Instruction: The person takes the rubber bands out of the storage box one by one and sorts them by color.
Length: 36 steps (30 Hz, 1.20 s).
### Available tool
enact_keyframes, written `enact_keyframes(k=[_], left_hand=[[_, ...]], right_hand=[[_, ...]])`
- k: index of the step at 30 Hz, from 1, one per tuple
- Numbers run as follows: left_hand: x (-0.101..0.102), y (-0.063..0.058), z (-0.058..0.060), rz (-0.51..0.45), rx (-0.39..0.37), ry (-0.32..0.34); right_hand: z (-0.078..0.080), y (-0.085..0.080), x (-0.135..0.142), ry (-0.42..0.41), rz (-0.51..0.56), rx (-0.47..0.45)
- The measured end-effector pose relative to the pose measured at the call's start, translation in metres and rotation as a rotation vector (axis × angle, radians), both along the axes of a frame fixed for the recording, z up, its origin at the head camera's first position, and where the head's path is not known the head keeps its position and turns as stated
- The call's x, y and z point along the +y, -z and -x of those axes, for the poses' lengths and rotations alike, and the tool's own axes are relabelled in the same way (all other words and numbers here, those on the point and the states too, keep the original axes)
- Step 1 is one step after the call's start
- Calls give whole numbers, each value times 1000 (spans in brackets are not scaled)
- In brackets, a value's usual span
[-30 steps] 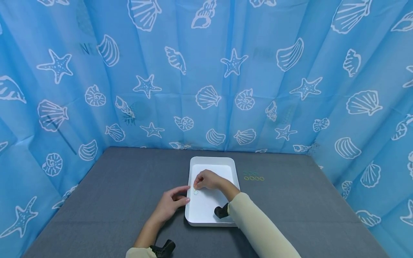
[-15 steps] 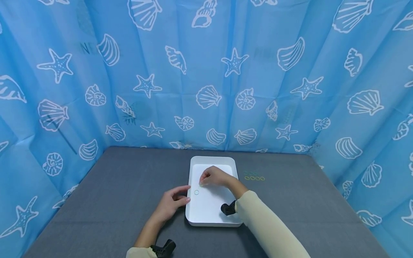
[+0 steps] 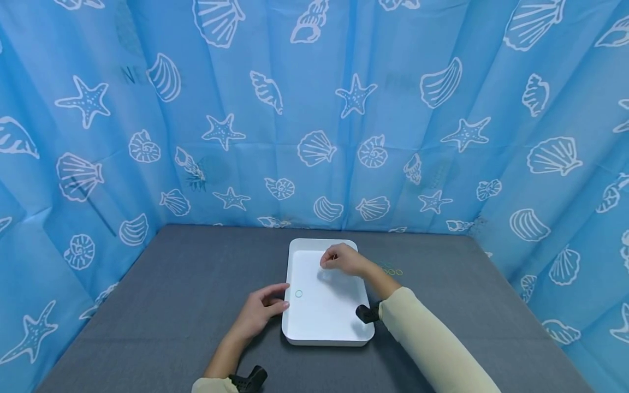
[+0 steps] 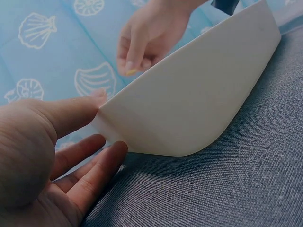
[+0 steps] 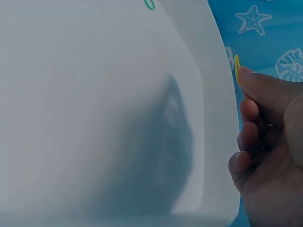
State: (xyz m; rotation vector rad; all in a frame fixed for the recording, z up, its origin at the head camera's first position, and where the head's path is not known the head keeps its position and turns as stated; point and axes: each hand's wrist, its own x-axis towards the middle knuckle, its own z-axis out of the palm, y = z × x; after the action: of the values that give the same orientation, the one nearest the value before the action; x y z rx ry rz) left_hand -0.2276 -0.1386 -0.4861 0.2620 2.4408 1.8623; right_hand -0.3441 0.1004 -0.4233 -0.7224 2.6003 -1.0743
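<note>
My right hand (image 3: 346, 260) is over the far right part of a white tray (image 3: 329, 319), above its floor. Between thumb and fingertip it pinches a small yellow rubber band (image 5: 237, 70), seen edge-on in the right wrist view. In the left wrist view a bit of the same yellow shows under the fingertips. A green rubber band (image 3: 298, 293) lies flat inside the tray, close to its left wall. My left hand (image 3: 256, 312) rests against the outside of that wall, thumb and fingertips touching it, fingers fairly straight.
Right of the tray, on the grey cloth-covered table (image 3: 457, 305), lie several yellow rubber bands (image 3: 392, 272) and several green ones, partly hidden behind my right forearm. A blue shell-print curtain (image 3: 314, 174) hangs behind the table and along its sides.
My right hand has risen away from the green rubber band and moved toward the tray's far right, carrying the yellow rubber band. The left hand and tray have stayed in place.
</note>
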Motion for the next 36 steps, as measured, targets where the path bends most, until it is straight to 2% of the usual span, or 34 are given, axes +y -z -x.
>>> enact_keyframes(k=[8,12,26,36], left_hand=[[-1,1,0,-3,0,1],[-1,2,1,-3,-7,5],[1,-1,-1,-17,-3,8],[2,-2,-1,-15,-6,-3]], right_hand=[[4,-8,27,54,9,-16],[6,-7,43,88,10,7],[2,9,101,205,44,156],[3,23,134,295,86,185]])
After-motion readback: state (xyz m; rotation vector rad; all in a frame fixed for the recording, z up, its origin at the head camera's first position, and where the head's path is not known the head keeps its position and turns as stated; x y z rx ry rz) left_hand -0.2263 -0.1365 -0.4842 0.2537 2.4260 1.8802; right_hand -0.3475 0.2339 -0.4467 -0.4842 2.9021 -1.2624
